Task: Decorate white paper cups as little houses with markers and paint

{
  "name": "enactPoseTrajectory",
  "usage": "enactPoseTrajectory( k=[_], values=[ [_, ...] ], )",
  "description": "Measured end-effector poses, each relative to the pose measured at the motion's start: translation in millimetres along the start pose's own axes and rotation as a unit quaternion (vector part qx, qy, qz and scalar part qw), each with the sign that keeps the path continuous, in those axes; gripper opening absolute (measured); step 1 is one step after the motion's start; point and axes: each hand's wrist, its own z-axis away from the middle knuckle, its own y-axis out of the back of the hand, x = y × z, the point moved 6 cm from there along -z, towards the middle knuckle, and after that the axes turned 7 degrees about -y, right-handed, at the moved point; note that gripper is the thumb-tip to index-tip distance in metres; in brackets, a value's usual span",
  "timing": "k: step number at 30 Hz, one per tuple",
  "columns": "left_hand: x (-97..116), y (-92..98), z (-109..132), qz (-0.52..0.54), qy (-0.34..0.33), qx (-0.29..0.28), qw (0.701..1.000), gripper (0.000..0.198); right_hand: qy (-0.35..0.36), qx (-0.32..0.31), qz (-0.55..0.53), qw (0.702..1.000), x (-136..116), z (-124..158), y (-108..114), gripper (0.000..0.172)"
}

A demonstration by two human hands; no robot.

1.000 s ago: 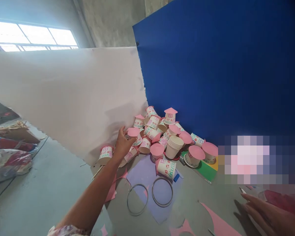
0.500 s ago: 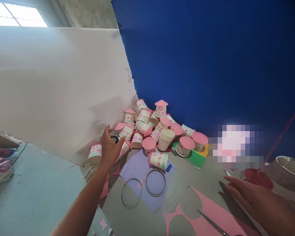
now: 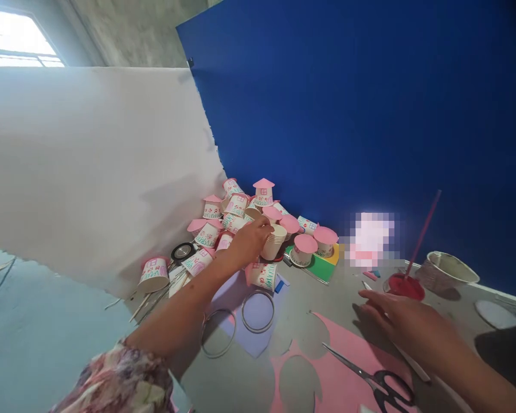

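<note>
My left hand reaches over the pile and closes its bent fingers at the upper left of a stack of plain white paper cups. Around it lie several cups decorated as little houses with pink paper roofs, such as one decorated cup on top and another on its side. My right hand is low over the table at the right, fingers stretched out, palm down. Beneath it passes a thin white stick; its contact with the fingers is hidden.
Black-handled scissors lie on a cut pink sheet. Two rings, one grey ring on lilac paper, are nearby. A red pot with a stick and a tub stand right. Black tape is left.
My left hand has moved right from the black tape roll to the white cup stack, and its spread fingers have closed in. My right hand stays outstretched. The view has shifted right.
</note>
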Motion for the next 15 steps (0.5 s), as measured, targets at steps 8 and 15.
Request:
enactPoseTrajectory(
  k=[8, 15],
  values=[
    [-14.7, -26.4, -24.0, 0.04, 0.013, -0.127, 0.991, 0.016, -0.012, -0.005, 0.006, 1.0, -6.7, 3.9, 12.7, 0.032],
    [-21.6, -7.5, -22.2, 0.056, -0.007, -0.127, 0.99, 0.014, -0.032, -0.064, -0.002, 0.997, -14.1, 2.5, 22.6, 0.028]
  ],
)
